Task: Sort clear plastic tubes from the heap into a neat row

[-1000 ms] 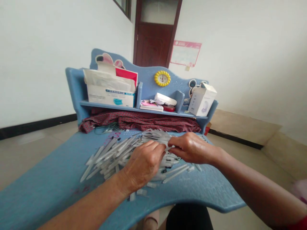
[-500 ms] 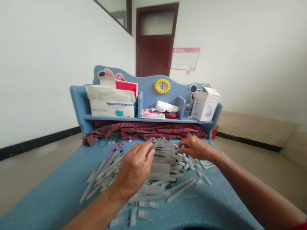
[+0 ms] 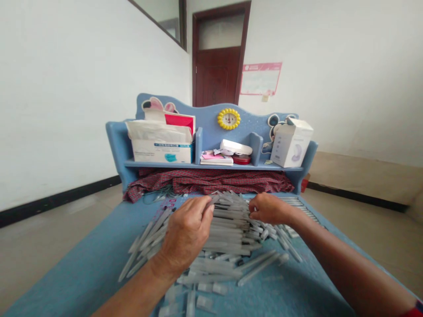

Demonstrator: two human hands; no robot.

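A heap of translucent pen barrels (image 3: 228, 231) lies in rows on the blue desk, between my hands. My left hand (image 3: 190, 229) is closed at the left side of the heap, with thumb and forefinger pinched on a pen barrel (image 3: 214, 200). At the heap's far right end is my right hand (image 3: 267, 208), its fingers curled together. What it may hold is hidden. Small clear pen caps (image 3: 264, 231) are piled just below the right hand. More loose barrels (image 3: 145, 246) lie at slants left of my left hand.
A blue shelf (image 3: 228, 166) runs along the desk's back, bearing a mask box (image 3: 161, 149), a white box (image 3: 291, 143) and small items. A checked cloth (image 3: 211, 181) is bunched beneath. Thin rods (image 3: 299, 202) lie at the right; loose clear pieces (image 3: 205, 303) lie in front.
The whole view has shifted, so the desk and shelf appear slightly farther right. Both hands keep nearly the same places over the heap, the left one still pinching.
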